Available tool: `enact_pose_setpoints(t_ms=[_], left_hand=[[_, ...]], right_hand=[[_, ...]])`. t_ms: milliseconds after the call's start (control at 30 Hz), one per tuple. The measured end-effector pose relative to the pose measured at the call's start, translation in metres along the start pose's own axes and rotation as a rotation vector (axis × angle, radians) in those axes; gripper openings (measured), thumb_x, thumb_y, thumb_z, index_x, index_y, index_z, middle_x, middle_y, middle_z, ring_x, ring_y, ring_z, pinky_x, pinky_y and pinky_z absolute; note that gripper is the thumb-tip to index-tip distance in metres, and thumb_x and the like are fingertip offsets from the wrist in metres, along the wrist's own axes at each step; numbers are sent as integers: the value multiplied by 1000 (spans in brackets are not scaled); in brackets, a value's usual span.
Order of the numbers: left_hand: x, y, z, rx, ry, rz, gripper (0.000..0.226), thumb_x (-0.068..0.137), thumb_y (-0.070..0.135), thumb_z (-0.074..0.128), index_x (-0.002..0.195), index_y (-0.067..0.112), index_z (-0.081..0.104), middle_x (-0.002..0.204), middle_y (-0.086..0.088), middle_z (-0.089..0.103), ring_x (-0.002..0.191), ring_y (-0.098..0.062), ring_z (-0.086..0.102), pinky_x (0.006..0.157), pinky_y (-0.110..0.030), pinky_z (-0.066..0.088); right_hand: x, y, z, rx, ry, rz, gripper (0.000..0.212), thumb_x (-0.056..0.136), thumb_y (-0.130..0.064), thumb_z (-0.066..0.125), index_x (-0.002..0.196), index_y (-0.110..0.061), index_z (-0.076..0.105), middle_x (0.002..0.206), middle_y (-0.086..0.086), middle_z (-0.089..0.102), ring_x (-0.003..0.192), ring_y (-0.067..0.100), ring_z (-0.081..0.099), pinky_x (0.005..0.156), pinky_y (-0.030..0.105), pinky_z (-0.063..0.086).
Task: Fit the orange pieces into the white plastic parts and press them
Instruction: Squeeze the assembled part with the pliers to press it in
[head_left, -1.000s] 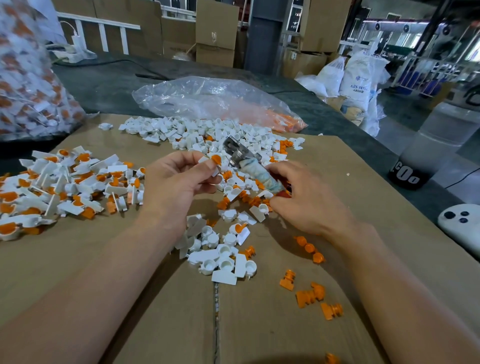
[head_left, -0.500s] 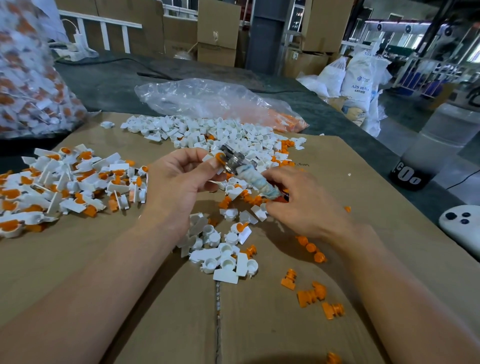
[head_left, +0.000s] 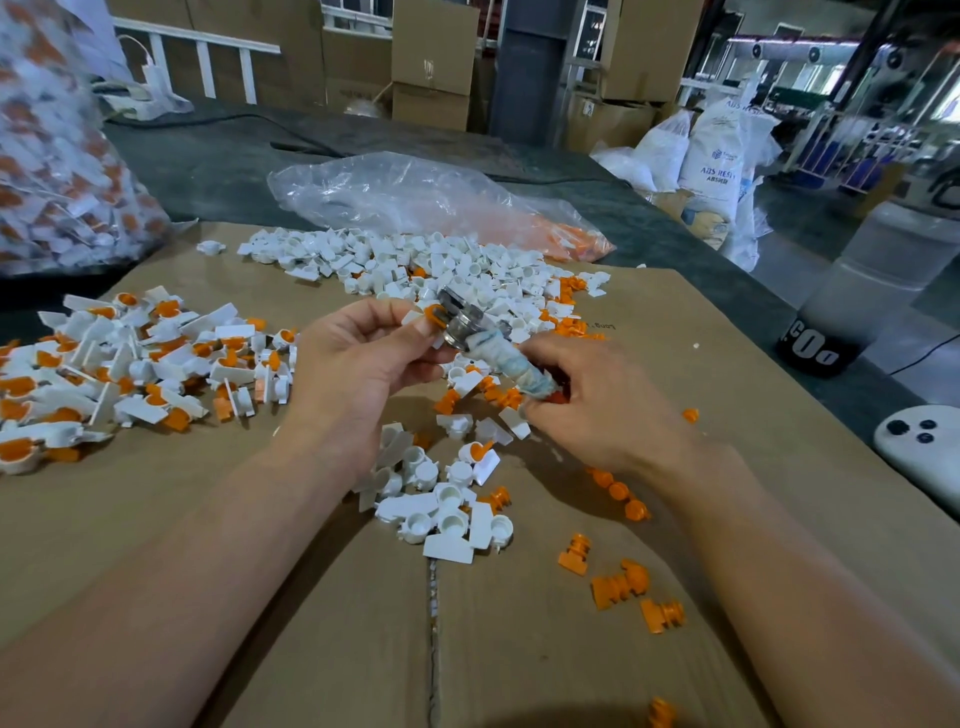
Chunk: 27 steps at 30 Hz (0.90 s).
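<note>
Now left fingers (head_left: 395, 338) pinch the white part (head_left: 413, 315); right fingers (head_left: 550, 358) grip tool (head_left: 498, 356) pointing up-left.

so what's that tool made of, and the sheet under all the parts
Tool head: looks like bare metal, grey with shiny glints. Its shaft is wrapped in what seems to be grubby whitish cloth or tape, creased and matte. Sheet: brown cardboard by the look, matte, with a flap seam down the middle.

arms: both forearms bare | hands: left hand (head_left: 358, 374) bare, right hand (head_left: 608, 410) bare
</note>
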<state>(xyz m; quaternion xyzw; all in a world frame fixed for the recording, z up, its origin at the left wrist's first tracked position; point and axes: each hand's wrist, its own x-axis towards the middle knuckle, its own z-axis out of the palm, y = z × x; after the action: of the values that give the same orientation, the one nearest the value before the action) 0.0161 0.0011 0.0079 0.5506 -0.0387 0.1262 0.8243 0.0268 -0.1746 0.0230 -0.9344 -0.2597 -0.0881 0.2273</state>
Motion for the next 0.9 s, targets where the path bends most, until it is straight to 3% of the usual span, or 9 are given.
enact_pose_setpoints(t_ms=[167, 300, 433, 633, 900], left_hand=[[-1, 0, 1, -8, 16, -25, 11, 62, 9, 64, 71, 7, 57, 56, 0, 66, 51, -11, 64, 49, -18, 53], [0, -1, 1, 27, 48, -27, 16, 79, -5, 59, 70, 8, 57, 54, 1, 65, 50, -11, 63, 49, -18, 53], [-1, -1, 0, 55, 96, -31, 21, 82, -9, 56, 69, 7, 56, 52, 1, 65, 48, -11, 63, 47, -18, 52], [-2, -2, 1, 98, 129, -44, 24, 84, -11, 53, 69, 8, 54, 49, 2, 64, 47, -10, 63, 47, -17, 52], [-3, -3, 2, 112, 144, -48, 26, 85, -12, 52, 68, 8, 53, 47, 3, 63, 44, -9, 61, 46, -16, 52]], right_hand=[[-1, 0, 0, 3, -9, 13, 11, 78, -12, 60, 88, -14, 58, 69, -5, 52, 62, 9, 44, 57, 20, 33], [-2, -1, 2, 29, -27, 8, 9, 80, -11, 57, 83, -18, 54, 66, -2, 51, 58, 10, 44, 51, 22, 32], [-1, -5, 5, 27, -46, 22, 11, 81, -11, 56, 92, -12, 58, 73, 6, 56, 66, 21, 51, 55, 38, 41], [0, -8, 8, -18, -45, 12, 4, 81, -12, 57, 84, -11, 55, 64, -1, 48, 60, 16, 44, 53, 32, 34], [1, -8, 9, -62, -33, 12, 5, 80, -12, 57, 84, -10, 56, 63, 1, 49, 62, 20, 46, 53, 33, 35]])
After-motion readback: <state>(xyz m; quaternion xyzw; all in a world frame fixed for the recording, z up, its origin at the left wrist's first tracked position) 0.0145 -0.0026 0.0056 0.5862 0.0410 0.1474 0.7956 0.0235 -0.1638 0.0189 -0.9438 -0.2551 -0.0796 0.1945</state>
